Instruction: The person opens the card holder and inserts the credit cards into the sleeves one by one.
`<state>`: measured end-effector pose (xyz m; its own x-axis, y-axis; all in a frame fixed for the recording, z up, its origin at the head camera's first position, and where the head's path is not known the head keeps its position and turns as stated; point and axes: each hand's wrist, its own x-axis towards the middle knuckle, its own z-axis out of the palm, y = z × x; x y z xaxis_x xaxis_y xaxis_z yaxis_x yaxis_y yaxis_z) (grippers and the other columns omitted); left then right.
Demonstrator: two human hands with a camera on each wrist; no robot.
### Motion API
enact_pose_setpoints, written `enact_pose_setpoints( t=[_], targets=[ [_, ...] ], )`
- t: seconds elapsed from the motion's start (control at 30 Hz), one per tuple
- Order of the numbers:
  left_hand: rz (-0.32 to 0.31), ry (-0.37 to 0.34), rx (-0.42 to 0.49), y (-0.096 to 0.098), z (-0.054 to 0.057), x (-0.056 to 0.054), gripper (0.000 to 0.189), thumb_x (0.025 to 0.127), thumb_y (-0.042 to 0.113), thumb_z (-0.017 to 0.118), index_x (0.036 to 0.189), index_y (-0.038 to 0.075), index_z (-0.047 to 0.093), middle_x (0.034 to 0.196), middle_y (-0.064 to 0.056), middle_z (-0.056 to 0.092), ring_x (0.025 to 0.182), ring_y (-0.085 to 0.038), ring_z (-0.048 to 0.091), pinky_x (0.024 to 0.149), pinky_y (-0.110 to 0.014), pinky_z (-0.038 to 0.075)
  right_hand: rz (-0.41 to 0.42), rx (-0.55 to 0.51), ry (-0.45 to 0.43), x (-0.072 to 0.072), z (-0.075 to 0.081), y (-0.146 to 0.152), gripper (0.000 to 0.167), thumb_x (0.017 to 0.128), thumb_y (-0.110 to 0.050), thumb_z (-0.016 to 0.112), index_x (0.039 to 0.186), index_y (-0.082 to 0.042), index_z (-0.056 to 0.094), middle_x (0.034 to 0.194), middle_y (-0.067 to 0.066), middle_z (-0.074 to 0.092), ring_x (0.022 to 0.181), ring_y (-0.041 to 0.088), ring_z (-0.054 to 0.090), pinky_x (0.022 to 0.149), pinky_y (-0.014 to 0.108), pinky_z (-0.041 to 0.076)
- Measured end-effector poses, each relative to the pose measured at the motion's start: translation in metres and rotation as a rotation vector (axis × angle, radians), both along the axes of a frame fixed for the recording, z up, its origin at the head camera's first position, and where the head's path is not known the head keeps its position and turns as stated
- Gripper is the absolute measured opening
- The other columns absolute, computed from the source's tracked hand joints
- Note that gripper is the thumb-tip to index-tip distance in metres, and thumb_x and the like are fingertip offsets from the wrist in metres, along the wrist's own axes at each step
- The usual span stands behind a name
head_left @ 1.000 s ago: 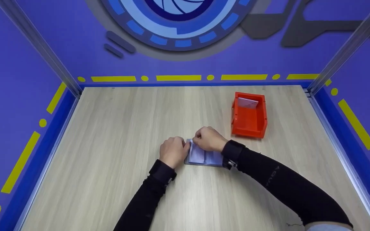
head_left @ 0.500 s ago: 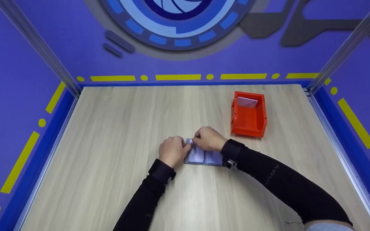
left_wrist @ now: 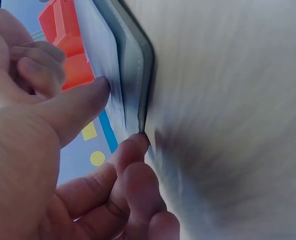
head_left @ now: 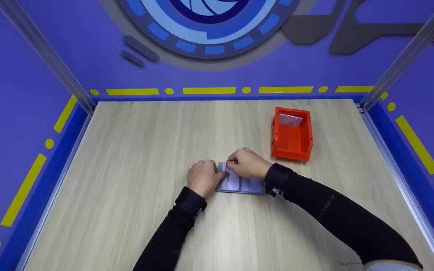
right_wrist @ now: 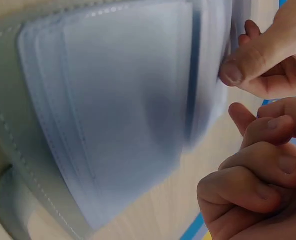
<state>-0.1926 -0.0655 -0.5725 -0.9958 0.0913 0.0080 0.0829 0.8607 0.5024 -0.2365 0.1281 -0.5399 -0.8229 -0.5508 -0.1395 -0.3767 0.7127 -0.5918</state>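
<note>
A grey card holder point(head_left: 252, 185) with stitched edges and clear plastic sleeves point(right_wrist: 123, 95) lies opened out on the table. My left hand point(head_left: 204, 178) grips its left edge. In the left wrist view the thumb point(left_wrist: 90, 95) presses on the sleeves while the other fingertips point(left_wrist: 138, 145) meet the cover's corner from the outer side. My right hand point(head_left: 249, 164) is over the far part of the holder, fingers curled. Nothing shows between those fingers point(right_wrist: 242, 192) in the right wrist view, where they hang beside the sleeves. A strap point(right_wrist: 10, 200) extends from the cover.
An open red bin point(head_left: 292, 141) stands beyond my right hand, with a pale, flat, card-like piece point(head_left: 291, 120) against its back wall. Blue panels point(head_left: 217, 79) enclose the wooden tabletop point(head_left: 145, 143) at the back and on both sides.
My left thumb has slid right, farther over the sleeves. My right wrist and forearm have shifted slightly right, uncovering more of the card holder's right end. The bin has not moved.
</note>
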Motion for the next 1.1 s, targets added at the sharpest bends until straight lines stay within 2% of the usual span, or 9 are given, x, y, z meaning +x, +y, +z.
enact_pose_setpoints(
  t=[0.23,0.43,0.53,0.63,0.83,0.97,1.1],
  targets=[
    [0.005,0.003,-0.007,0.001,0.001,0.0,0.043,0.089,0.048,0.09,0.069,0.017,0.069,0.073,0.0,0.071,0.065,-0.017,0.062,0.06,-0.037,0.046,0.029,0.013,0.034,0.005,0.012,0.013,0.027,0.108,-0.022,0.062,0.105,-0.008,0.085,0.074,-0.007,0.062,0.068,0.009,0.054,0.066,0.026,0.043],
    [0.013,-0.011,0.01,0.002,0.002,0.001,0.041,0.089,0.046,0.091,0.071,0.017,0.07,0.073,0.001,0.071,0.065,-0.017,0.062,0.06,-0.037,0.046,-0.012,0.028,0.079,0.002,0.029,0.034,0.027,0.11,-0.024,0.064,0.114,-0.007,0.085,0.089,0.002,0.075,0.074,0.015,0.061,0.071,0.029,0.054],
    [0.019,-0.027,0.019,0.003,0.003,0.002,0.039,0.089,0.046,0.091,0.072,0.016,0.071,0.074,0.0,0.072,0.066,-0.018,0.063,0.062,-0.038,0.047,-0.063,0.048,0.126,-0.003,0.039,0.048,0.026,0.109,-0.025,0.067,0.115,-0.007,0.085,0.092,0.004,0.077,0.075,0.018,0.062,0.073,0.03,0.056],
    [0.022,-0.034,0.028,0.003,0.003,0.002,0.038,0.09,0.045,0.091,0.074,0.016,0.073,0.076,-0.001,0.073,0.068,-0.018,0.064,0.063,-0.038,0.048,-0.149,0.059,0.146,-0.011,0.049,0.064,0.024,0.109,-0.025,0.069,0.117,-0.008,0.084,0.091,0.006,0.077,0.072,0.02,0.063,0.07,0.032,0.056],
    [0.021,-0.028,0.035,0.003,0.001,0.002,0.036,0.09,0.043,0.091,0.076,0.015,0.074,0.078,-0.002,0.074,0.068,-0.019,0.064,0.064,-0.037,0.048,-0.321,0.089,0.206,-0.033,0.064,0.099,0.023,0.107,-0.024,0.073,0.119,-0.006,0.081,0.098,0.011,0.078,0.077,0.026,0.065,0.076,0.039,0.059],
    [0.025,-0.034,0.033,0.003,0.001,0.002,0.036,0.091,0.044,0.09,0.078,0.014,0.075,0.078,-0.002,0.074,0.068,-0.018,0.063,0.064,-0.037,0.048,-0.392,0.119,0.262,-0.049,0.069,0.126,0.023,0.106,-0.021,0.073,0.118,-0.002,0.079,0.099,0.015,0.078,0.083,0.028,0.066,0.079,0.044,0.059],
    [0.028,-0.041,0.032,0.004,0.001,0.002,0.035,0.091,0.044,0.09,0.079,0.014,0.076,0.078,-0.001,0.074,0.068,-0.016,0.063,0.065,-0.036,0.048,-0.436,0.17,0.26,-0.062,0.072,0.151,0.024,0.106,-0.019,0.072,0.119,0.001,0.078,0.104,0.02,0.077,0.086,0.032,0.066,0.081,0.048,0.058]
  ],
)
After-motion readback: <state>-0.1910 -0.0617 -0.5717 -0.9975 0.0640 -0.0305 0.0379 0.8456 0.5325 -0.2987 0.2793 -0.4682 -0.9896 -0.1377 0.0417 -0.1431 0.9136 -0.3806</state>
